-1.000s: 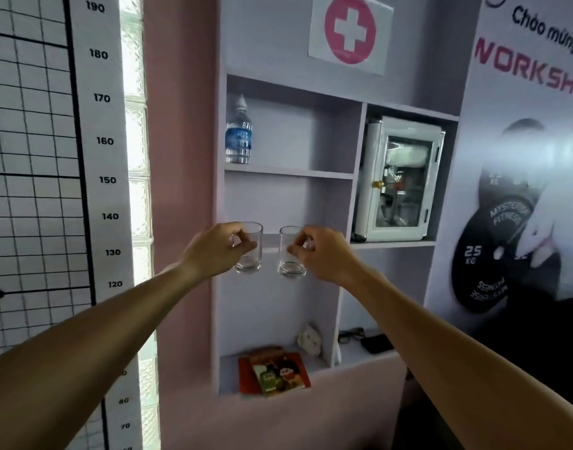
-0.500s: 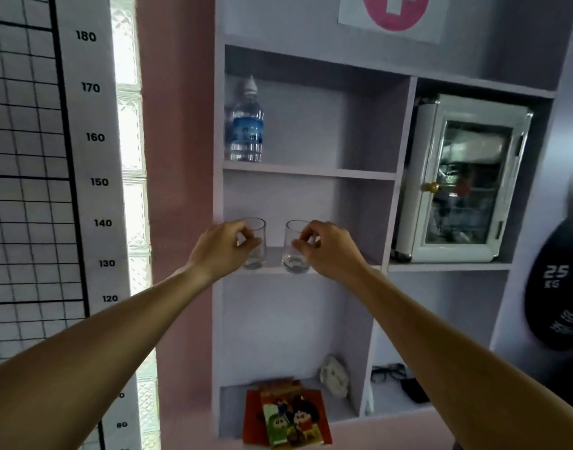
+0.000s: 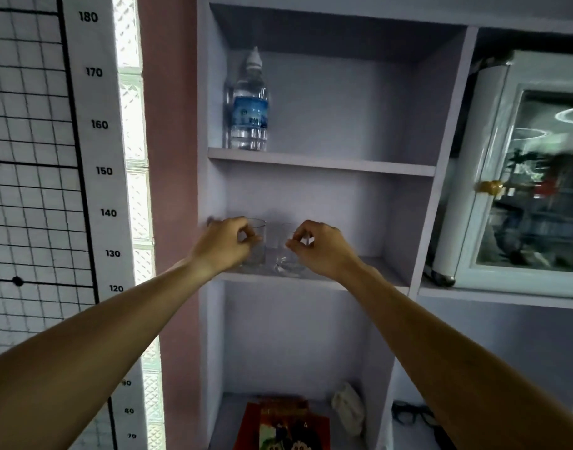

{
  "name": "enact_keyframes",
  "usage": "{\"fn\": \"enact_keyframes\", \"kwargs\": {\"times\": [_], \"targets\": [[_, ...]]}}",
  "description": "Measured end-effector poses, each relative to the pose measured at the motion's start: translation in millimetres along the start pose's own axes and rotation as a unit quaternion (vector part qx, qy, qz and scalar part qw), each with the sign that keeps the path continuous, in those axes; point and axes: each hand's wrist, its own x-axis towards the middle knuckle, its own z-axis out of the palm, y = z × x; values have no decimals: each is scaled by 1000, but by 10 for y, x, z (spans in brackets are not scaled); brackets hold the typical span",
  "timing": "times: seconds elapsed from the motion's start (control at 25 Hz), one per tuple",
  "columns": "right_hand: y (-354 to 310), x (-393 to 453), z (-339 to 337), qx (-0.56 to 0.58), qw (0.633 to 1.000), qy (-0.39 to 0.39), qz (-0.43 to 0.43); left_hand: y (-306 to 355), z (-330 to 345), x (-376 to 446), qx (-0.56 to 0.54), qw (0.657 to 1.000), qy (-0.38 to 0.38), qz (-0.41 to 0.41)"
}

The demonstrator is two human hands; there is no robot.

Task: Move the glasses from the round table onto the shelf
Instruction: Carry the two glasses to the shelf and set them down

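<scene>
Glasses (image 3: 257, 241) are sitting on middle shelf (image 3: 360, 282); I'm pinching one rim in left hand (image 3: 225, 245), the other in right hand (image 3: 321, 246). Releasing gently, withdrawing straight back.

water bottle (image 3: 249, 105), white cabinet (image 3: 519, 177), height chart (image 3: 97, 190), eyeglasses (image 3: 410, 415)

- Two bare forearms, no sleeves visible.
- Left hand (image 3: 225, 243) and right hand (image 3: 321, 246) bare: no gloves, no rings, no watch.
</scene>
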Motion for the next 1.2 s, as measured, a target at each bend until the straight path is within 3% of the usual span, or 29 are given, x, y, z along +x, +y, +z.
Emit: {"fn": "enact_keyframes", "kwargs": {"times": [0.44, 0.56, 1.0, 1.2], "targets": [[141, 342, 247, 100, 995, -12, 11, 49, 61, 80, 191, 981, 35, 1], [170, 416, 329, 116, 993, -19, 7, 46, 124, 85, 224, 973, 47, 38], [172, 615, 505, 126, 992, -10, 0, 21, 113, 58, 329, 942, -49, 34], [177, 634, 572, 111, 993, -16, -27, 2, 133, 49, 352, 934, -44, 33]]}}
